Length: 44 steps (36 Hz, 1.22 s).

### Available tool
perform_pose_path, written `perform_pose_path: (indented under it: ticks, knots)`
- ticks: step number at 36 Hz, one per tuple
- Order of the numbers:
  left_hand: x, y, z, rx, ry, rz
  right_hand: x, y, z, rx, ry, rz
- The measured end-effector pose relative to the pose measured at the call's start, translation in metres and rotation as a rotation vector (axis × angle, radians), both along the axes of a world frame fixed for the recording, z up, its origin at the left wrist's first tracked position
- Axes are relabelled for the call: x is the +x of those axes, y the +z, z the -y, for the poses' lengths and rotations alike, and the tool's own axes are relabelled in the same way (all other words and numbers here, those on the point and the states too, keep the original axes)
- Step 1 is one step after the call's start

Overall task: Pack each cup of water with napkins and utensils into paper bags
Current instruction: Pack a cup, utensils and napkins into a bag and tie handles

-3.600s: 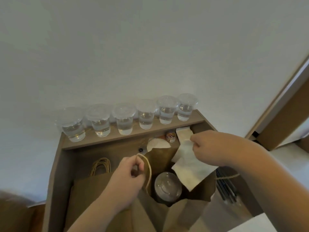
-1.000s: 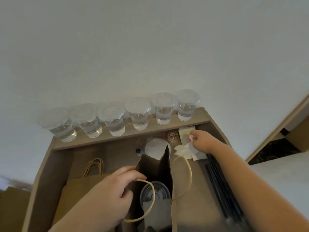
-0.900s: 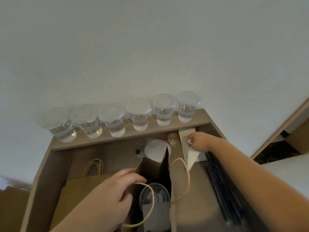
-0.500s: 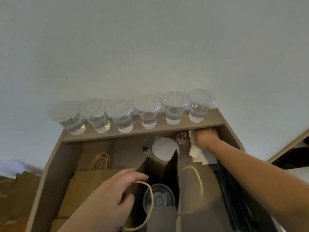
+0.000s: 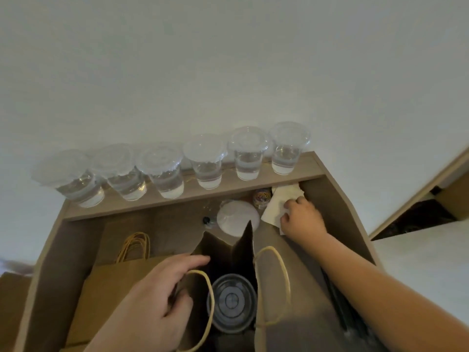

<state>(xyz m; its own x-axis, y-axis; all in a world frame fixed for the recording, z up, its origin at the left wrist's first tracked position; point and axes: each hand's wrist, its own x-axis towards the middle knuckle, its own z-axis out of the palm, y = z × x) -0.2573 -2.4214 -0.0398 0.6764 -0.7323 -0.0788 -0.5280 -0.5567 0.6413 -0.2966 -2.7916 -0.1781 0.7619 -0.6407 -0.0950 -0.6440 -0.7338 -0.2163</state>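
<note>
An open brown paper bag (image 5: 274, 311) stands at the bottom centre with a lidded cup (image 5: 232, 302) inside it. My left hand (image 5: 152, 301) holds the bag's left edge and its paper handle (image 5: 208, 295). My right hand (image 5: 302, 217) reaches to the back right corner and pinches a white napkin (image 5: 275, 209) on the napkin stack (image 5: 285, 190). Several lidded cups of water (image 5: 208, 163) line the ledge (image 5: 228, 181) at the back.
Flat paper bags (image 5: 119, 275) with handles lie at the left. A white lid (image 5: 237, 219), a small dark cap (image 5: 206, 220) and a ball of rubber bands (image 5: 261, 198) sit behind the open bag. Dark utensils (image 5: 337, 301) lie along the right wall under my forearm.
A napkin went into the bag earlier. My right hand reached back to the napkin stack and now pinches another napkin there. My left hand stays on the bag's handle.
</note>
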Motion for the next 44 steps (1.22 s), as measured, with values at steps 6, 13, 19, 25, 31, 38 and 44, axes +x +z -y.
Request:
perform_pose_path:
  ticks: [6,13,19,25,31,38,44]
  knots:
    - [0.003,-0.002,0.002,-0.056,0.045,0.009,-0.065,0.003,-0.011,0.215,-0.251,-0.091]
    - [0.007,0.002,-0.003,0.007,0.013,-0.053,-0.139,-0.039,-0.041,0.182,-0.352,-0.355]
    - [0.006,0.004,-0.008,-0.011,-0.024,-0.047,-0.137,-0.039,-0.065,0.097,-0.332,-0.409]
    - [0.013,0.001,-0.011,-0.020,-0.037,-0.105,-0.140,0.010,-0.078,0.247,-0.303,-0.322]
    - [0.023,0.001,-0.017,-0.014,-0.066,-0.158,-0.148,0.162,-0.116,0.317,0.014,0.499]
    - [0.034,0.002,-0.026,-0.002,-0.112,-0.219,-0.100,0.260,-0.185,0.384,0.475,0.756]
    - [0.041,-0.009,-0.034,-0.122,-0.023,-0.178,-0.056,0.214,-0.202,0.059,0.556,0.218]
